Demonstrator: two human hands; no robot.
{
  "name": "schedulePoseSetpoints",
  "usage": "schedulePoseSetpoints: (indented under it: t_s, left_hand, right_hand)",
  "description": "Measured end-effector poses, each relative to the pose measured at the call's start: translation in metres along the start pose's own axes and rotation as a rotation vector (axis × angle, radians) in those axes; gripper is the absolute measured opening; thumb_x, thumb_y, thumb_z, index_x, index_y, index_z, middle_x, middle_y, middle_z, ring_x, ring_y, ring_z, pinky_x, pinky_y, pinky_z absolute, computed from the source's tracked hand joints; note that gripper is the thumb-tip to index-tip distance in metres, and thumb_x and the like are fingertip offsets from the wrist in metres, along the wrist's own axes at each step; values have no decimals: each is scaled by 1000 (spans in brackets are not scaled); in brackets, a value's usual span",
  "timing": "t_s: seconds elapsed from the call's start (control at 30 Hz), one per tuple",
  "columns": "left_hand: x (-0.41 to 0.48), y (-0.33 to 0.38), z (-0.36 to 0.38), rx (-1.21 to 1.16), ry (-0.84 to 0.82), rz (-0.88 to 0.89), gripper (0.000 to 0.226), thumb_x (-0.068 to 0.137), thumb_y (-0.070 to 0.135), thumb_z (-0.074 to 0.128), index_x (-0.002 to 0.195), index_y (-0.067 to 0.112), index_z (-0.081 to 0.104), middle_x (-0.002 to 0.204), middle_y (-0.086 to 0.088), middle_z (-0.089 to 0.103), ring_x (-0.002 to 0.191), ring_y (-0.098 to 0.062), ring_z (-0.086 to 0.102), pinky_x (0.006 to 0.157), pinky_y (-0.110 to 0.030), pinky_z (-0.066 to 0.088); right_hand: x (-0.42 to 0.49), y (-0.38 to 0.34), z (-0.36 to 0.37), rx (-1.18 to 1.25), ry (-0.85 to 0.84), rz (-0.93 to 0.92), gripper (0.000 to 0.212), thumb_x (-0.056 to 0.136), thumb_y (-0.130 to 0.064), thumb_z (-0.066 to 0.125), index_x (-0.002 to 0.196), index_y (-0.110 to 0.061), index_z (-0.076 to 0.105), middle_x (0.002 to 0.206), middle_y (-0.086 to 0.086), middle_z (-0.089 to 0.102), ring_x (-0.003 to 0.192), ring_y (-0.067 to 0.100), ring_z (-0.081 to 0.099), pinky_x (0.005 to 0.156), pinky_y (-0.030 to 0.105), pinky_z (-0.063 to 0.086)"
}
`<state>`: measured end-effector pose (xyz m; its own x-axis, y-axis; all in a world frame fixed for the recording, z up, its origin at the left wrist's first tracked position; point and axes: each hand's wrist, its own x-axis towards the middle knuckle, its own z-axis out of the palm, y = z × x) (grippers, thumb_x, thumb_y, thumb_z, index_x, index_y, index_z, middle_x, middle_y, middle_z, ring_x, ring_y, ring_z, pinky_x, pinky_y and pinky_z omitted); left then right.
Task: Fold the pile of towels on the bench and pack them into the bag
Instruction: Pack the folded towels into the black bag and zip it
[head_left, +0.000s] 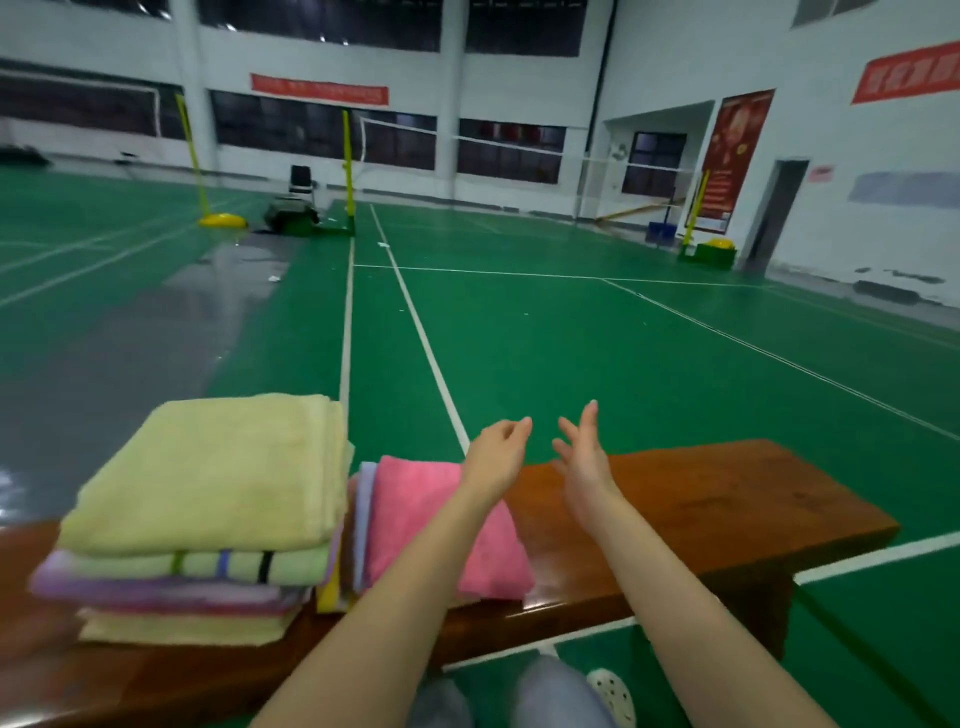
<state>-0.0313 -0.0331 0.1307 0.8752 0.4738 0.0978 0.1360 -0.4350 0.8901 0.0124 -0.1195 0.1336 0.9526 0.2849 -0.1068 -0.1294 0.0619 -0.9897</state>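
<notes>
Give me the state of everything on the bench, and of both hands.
towel stack: folded, piled, yellow one on top.
pink towel: folded, flat beside the stack.
left hand: empty, fingers loosely curled, above the bench.
right hand: empty, fingers straight.

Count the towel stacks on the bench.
2: a tall yellow-topped stack on the left, and a low pink-topped stack beside it, partly hidden by the left forearm. Others may lie off-frame.

Brown wood table (727, 499) carried a tall folded towel stack (208, 493) well left of the fingers (589, 415), w/ a pink-topped pile (415, 519) betw. stack & fingers.
</notes>
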Motion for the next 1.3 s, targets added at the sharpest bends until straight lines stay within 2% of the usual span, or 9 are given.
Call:
schedulePoseSetpoints:
  t_s: [0.17,0.27,0.4,0.73,0.87,1.0,1.13,1.23,1.3]
  left_hand:
    - [-40,-61,-34,324,-166,76,62,88,45,57,139,14,42,143,-5,45,128,-21,46,106,-31,35]
    - [-53,-96,-36,736,-278,137,86,80,50,65,148,20,22,156,-7,19,143,-26,17,117,-38,11]
    - [-60,-111,-28,999,-331,138,98,81,47,64,150,28,-2,156,-13,-15,141,-41,-16,111,-52,-13]
    - [-42,-116,-30,1080,-346,122,97,83,61,54,148,30,-10,156,-19,-10,142,-43,-6,114,-52,-4]
    - [-41,-117,-33,1102,-373,135,102,81,58,59,148,30,-13,156,-17,-11,141,-44,-6,114,-52,-2]
    - [-39,-119,-36,1105,-382,135,106,79,57,62,147,31,-14,156,-16,-9,142,-43,-3,115,-51,0]
    - [-38,-122,-37,1075,-371,118,113,77,48,70,146,31,-18,157,-14,-11,143,-41,-4,115,-49,1]
    - [-35,-119,-42,1001,-317,110,116,74,43,73,147,30,-16,158,-12,-4,144,-36,6,117,-47,8]
    - [-31,-115,-47,934,-275,113,115,72,42,73,147,29,-13,158,-11,5,142,-32,17,116,-43,16]
  right_hand:
    - [-1,36,38,-101,-57,113,70,95,-56,15,145,-8,28,152,14,26,139,29,26,112,40,21]
    - [-3,60,39,-126,0,219,75,93,-60,15,147,-8,22,154,15,21,140,35,23,114,49,19]
    - [-13,87,24,-99,28,343,74,93,-61,13,148,-11,18,152,18,25,137,41,26,110,56,24]
    - [11,104,22,-46,-57,523,66,95,-58,26,135,-9,42,133,22,49,121,41,46,98,55,41]
    - [16,110,22,-54,-123,551,73,83,-70,42,129,-13,50,123,20,57,111,40,54,92,56,47]
    - [0,98,21,-20,-189,645,62,81,-53,61,122,-9,48,115,22,58,103,40,56,83,48,52]
    - [-6,98,18,18,-170,628,53,76,-43,70,116,-14,49,104,17,58,94,34,54,87,44,47]
    - [-13,92,21,170,-206,578,42,79,-50,61,105,-16,56,104,16,61,98,37,53,93,51,43]
    - [-17,94,24,433,-228,532,44,81,-53,57,101,-14,60,109,19,60,103,39,53,94,55,43]
